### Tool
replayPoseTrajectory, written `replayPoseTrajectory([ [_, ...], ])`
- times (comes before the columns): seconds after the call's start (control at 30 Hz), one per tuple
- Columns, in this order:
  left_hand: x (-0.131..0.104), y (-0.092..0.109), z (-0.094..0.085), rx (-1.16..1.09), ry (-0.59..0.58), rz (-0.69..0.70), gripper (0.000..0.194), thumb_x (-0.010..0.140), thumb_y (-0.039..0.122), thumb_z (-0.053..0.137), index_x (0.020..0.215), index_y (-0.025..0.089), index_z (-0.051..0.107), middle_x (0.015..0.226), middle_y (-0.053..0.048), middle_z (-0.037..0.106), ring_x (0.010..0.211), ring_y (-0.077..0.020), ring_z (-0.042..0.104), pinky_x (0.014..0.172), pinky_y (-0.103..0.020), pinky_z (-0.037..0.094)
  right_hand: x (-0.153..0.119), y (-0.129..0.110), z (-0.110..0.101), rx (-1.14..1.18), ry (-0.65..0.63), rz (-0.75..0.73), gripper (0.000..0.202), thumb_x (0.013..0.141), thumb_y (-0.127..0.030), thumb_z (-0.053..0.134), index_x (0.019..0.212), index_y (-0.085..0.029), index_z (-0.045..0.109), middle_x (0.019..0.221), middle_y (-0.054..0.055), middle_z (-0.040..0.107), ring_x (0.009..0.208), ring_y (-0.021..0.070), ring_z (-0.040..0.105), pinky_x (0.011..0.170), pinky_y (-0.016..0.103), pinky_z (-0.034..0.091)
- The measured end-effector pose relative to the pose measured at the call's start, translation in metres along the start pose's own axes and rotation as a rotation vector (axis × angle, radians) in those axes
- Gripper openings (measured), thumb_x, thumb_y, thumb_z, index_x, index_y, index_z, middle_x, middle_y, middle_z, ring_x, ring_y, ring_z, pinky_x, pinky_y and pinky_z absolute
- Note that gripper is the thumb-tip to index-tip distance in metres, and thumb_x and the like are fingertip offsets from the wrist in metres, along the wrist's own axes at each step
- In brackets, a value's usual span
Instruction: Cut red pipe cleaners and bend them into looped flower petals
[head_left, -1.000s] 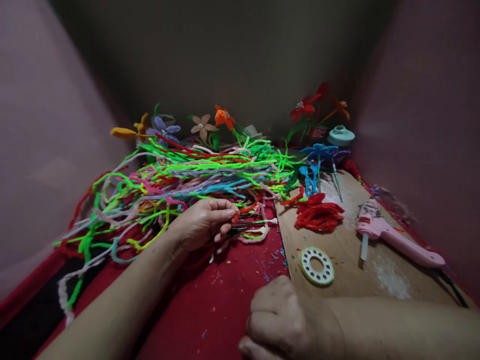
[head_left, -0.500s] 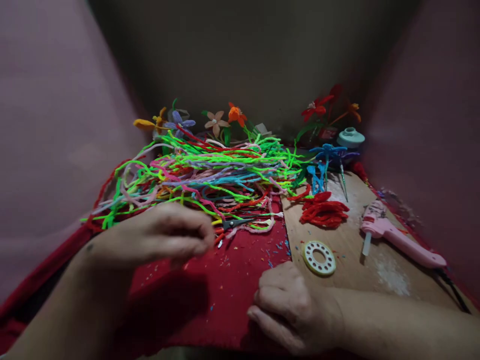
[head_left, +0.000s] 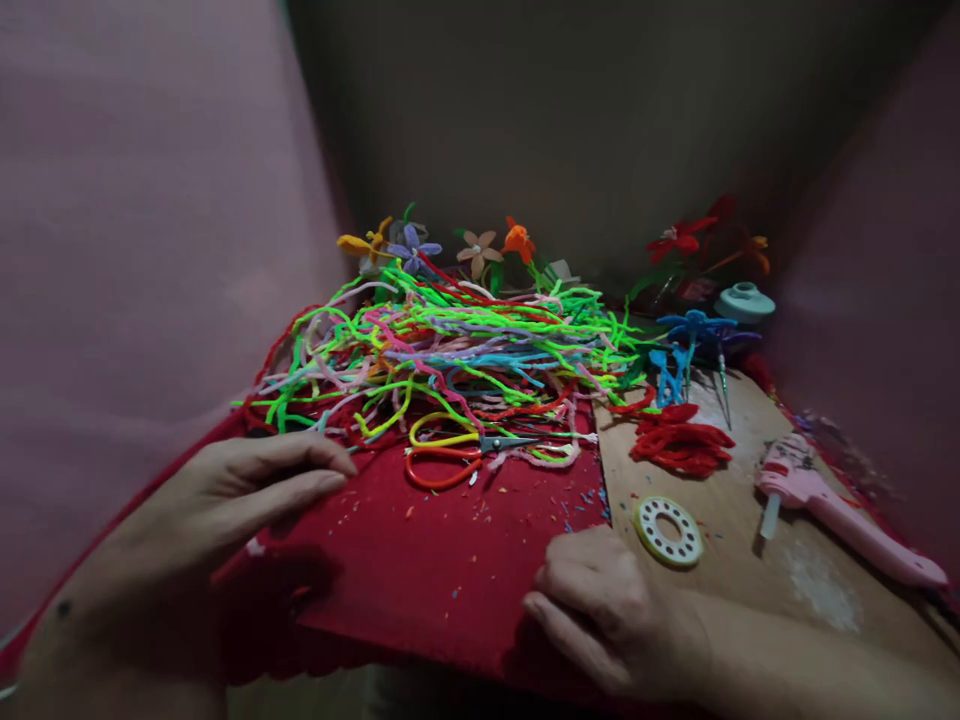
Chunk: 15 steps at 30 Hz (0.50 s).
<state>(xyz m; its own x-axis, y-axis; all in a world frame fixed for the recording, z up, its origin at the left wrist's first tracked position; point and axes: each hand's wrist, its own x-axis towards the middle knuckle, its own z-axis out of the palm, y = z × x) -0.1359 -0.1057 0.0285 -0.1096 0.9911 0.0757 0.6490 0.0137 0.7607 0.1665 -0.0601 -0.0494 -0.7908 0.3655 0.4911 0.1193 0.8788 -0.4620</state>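
My left hand (head_left: 262, 480) hovers over the left part of the red cloth (head_left: 420, 560), its thumb and forefinger apart and nothing seen between them. To its right lie scissors (head_left: 446, 455) with red and yellow handles, blades pointing right. My right hand (head_left: 585, 600) rests on the cloth near the front edge, fingers curled in; whether anything is inside is hidden. A tangled pile of coloured pipe cleaners (head_left: 480, 340) lies behind both hands. Just beyond my right hand is a round white disc with holes (head_left: 690, 545).
On the wooden board (head_left: 735, 590) at the right are a red bundle of pipe cleaners (head_left: 679, 450) and a pink glue gun (head_left: 847, 520). Pipe-cleaner flowers (head_left: 480, 253) and a pale round lid (head_left: 745, 302) stand at the back.
My left hand has moved left, off the scissors, which now show fully. The whole view has shifted, with things on the table appearing further right. My right hand keeps its curled pose.
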Motion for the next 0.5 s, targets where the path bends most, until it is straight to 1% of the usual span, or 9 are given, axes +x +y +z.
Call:
replayPoseTrajectory([
  [0.03, 0.007, 0.007, 0.003, 0.021, -0.081, 0.016, 0.014, 0.074, 0.032, 0.060, 0.075, 0.022, 0.071, 0.074, -0.002, 0.069, 0.063, -0.0146, 0.059, 0.052, -0.019, 0.045, 0.000, 0.000, 0.000, -0.006, -0.003, 0.005, 0.027, 0.086, -0.017, 0.044, 0.061, -0.014, 0.051, 0.052, 0.002, 0.050, 0.049, 0.0095, 0.039, 0.048, 0.026, 0.025],
  [0.1, 0.021, 0.019, 0.011, 0.081, -0.156, 0.070, 0.017, 0.077, 0.032, 0.057, 0.080, 0.022, 0.070, 0.081, -0.002, 0.069, 0.068, -0.0143, 0.059, 0.059, -0.020, 0.046, 0.000, -0.001, -0.001, -0.022, -0.015, 0.012, 0.026, 0.086, -0.017, 0.044, 0.061, -0.014, 0.050, 0.052, 0.001, 0.049, 0.049, 0.0095, 0.039, 0.048, 0.026, 0.025],
  [0.17, 0.035, 0.029, 0.024, 0.104, -0.221, 0.174, 0.016, 0.077, 0.032, 0.057, 0.083, 0.021, 0.068, 0.082, -0.001, 0.068, 0.074, -0.0148, 0.059, 0.066, -0.021, 0.045, 0.002, -0.002, -0.004, -0.041, -0.037, 0.025, 0.027, 0.087, -0.018, 0.043, 0.061, -0.015, 0.050, 0.052, 0.001, 0.049, 0.049, 0.0093, 0.038, 0.048, 0.025, 0.025],
  [0.23, 0.046, 0.036, 0.043, 0.142, -0.331, 0.267, 0.017, 0.079, 0.031, 0.055, 0.087, 0.021, 0.066, 0.080, -0.001, 0.066, 0.073, -0.0150, 0.058, 0.065, -0.021, 0.043, 0.006, -0.001, -0.008, -0.074, -0.067, 0.055, 0.026, 0.087, -0.020, 0.043, 0.062, -0.015, 0.049, 0.053, 0.000, 0.048, 0.049, 0.0091, 0.038, 0.049, 0.025, 0.026],
  [0.27, 0.051, 0.038, 0.054, 0.201, -0.410, 0.323, 0.018, 0.079, 0.028, 0.054, 0.090, 0.021, 0.065, 0.082, -0.002, 0.065, 0.073, -0.0150, 0.057, 0.066, -0.022, 0.042, 0.009, 0.000, -0.009, -0.101, -0.090, 0.081, 0.025, 0.088, -0.020, 0.043, 0.063, -0.015, 0.050, 0.055, 0.000, 0.048, 0.050, 0.0092, 0.038, 0.049, 0.025, 0.026],
  [0.3, 0.055, 0.039, 0.066, 0.273, -0.443, 0.384, 0.017, 0.079, 0.025, 0.052, 0.090, 0.020, 0.064, 0.081, -0.002, 0.064, 0.071, -0.0151, 0.056, 0.064, -0.022, 0.040, 0.012, 0.001, -0.010, -0.132, -0.099, 0.106, 0.024, 0.087, -0.020, 0.044, 0.065, -0.015, 0.050, 0.057, 0.000, 0.049, 0.051, 0.0095, 0.039, 0.050, 0.025, 0.026],
  [0.33, 0.059, 0.039, 0.078, 0.348, -0.430, 0.432, 0.014, 0.080, 0.023, 0.051, 0.087, 0.020, 0.063, 0.079, -0.003, 0.063, 0.070, -0.0155, 0.055, 0.063, -0.023, 0.038, 0.014, 0.003, -0.009, -0.163, -0.109, 0.134, 0.021, 0.086, -0.021, 0.045, 0.066, -0.015, 0.051, 0.061, 0.001, 0.051, 0.054, 0.0100, 0.041, 0.051, 0.025, 0.027],
  [0.4, 0.064, 0.037, 0.098, 0.505, -0.373, 0.465, 0.011, 0.078, 0.020, 0.050, 0.083, 0.020, 0.060, 0.078, -0.004, 0.061, 0.065, -0.0164, 0.052, 0.057, -0.025, 0.033, 0.019, 0.006, -0.007, -0.213, -0.129, 0.186, 0.018, 0.085, -0.020, 0.046, 0.070, -0.015, 0.053, 0.070, 0.004, 0.056, 0.060, 0.0113, 0.046, 0.053, 0.024, 0.030],
  [0.5, 0.068, 0.034, 0.114, 0.653, -0.325, 0.467, 0.016, 0.079, 0.013, 0.044, 0.078, 0.019, 0.058, 0.078, -0.007, 0.060, 0.060, -0.0170, 0.049, 0.054, -0.027, 0.026, 0.021, 0.010, -0.002, -0.239, -0.165, 0.234, 0.016, 0.085, -0.021, 0.047, 0.073, -0.016, 0.055, 0.077, 0.005, 0.057, 0.065, 0.0122, 0.049, 0.056, 0.024, 0.034],
])
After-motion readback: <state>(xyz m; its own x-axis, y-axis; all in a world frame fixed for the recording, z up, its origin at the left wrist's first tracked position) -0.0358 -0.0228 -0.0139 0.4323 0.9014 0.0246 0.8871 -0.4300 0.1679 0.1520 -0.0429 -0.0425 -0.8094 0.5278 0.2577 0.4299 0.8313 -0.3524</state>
